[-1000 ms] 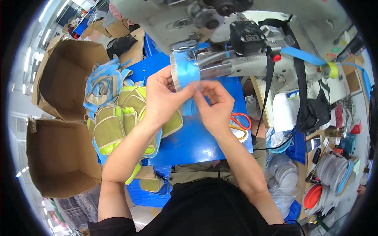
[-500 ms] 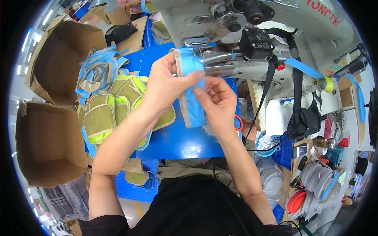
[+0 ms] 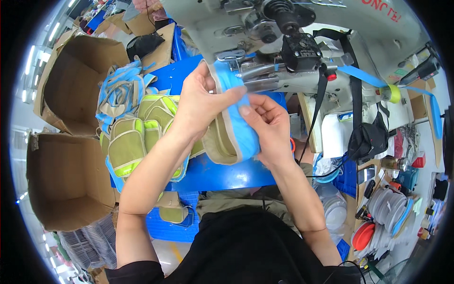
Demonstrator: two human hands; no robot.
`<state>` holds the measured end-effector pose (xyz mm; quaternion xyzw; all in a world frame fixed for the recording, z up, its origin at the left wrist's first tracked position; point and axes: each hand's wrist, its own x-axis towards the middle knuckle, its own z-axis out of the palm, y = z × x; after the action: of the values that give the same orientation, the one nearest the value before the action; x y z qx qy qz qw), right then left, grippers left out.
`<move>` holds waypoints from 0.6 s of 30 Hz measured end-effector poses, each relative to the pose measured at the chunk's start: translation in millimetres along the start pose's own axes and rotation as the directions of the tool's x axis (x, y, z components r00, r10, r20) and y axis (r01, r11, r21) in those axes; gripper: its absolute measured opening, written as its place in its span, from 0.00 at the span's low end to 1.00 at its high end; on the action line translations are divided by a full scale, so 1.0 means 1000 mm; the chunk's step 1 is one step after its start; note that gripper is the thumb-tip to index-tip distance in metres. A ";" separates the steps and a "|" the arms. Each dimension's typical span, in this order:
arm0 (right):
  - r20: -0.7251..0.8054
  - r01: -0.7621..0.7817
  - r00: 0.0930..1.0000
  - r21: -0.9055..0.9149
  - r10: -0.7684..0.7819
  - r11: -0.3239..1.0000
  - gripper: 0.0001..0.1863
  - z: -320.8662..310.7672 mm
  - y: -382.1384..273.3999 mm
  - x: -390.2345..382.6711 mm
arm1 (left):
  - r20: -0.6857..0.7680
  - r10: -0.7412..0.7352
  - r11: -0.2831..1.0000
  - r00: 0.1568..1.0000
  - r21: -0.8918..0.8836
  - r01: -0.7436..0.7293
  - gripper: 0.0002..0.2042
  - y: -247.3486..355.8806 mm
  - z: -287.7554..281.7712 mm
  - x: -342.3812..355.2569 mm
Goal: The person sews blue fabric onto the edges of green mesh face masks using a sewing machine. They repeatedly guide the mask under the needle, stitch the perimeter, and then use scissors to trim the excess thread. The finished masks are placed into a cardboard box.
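Both hands hold a blue fabric pouch piece [image 3: 242, 135] with beige edging and an olive side, just in front of the sewing machine [image 3: 326, 16]. My left hand [image 3: 198, 102] grips its upper part, thumb across the blue face and fingers behind. On the right edge, my right hand [image 3: 270, 128] pinches the cloth between thumb and fingers. The upper end of the piece lies close to the machine's metal binding guide [image 3: 260, 78]; whether it sits under the presser foot I cannot tell. Bright blue binding tape [image 3: 362, 75] runs through a yellow roller [image 3: 390, 93] at the right.
Olive-and-lime pouch pieces [image 3: 126, 146] are piled on the blue table [image 3: 227, 176], left of my hands. Behind them lies a tangle of blue and beige strips [image 3: 120, 94]. Two open cardboard boxes [image 3: 71, 175] stand further left. At the right hangs a black bag [image 3: 369, 139].
The piece has tilted and spread open between my hands, so its olive side and beige rim now show below. My right hand has shifted slightly right and down.
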<state>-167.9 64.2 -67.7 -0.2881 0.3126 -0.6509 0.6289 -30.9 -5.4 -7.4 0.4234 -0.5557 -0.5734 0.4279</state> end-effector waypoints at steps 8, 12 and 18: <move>0.017 0.052 0.999 -0.199 -0.050 0.979 0.12 -0.015 -0.014 -0.001 | -0.028 -0.004 0.999 1.000 -0.037 0.003 0.22 -0.001 0.007 -0.004; -0.100 0.338 0.929 -0.164 -0.356 0.927 0.10 -0.036 -0.044 0.009 | -0.001 -0.055 0.996 0.999 -0.075 0.055 0.22 -0.001 0.003 -0.005; -0.143 0.454 0.855 -0.260 -0.499 0.852 0.14 -0.059 -0.070 0.029 | 0.064 -0.127 0.978 0.990 -0.159 0.136 0.15 -0.004 -0.005 -0.007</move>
<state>-258.7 38.9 -52.0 -0.3551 0.3630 -0.7751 0.3760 -24.4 0.4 -11.7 0.4075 -0.4890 -0.6551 0.4070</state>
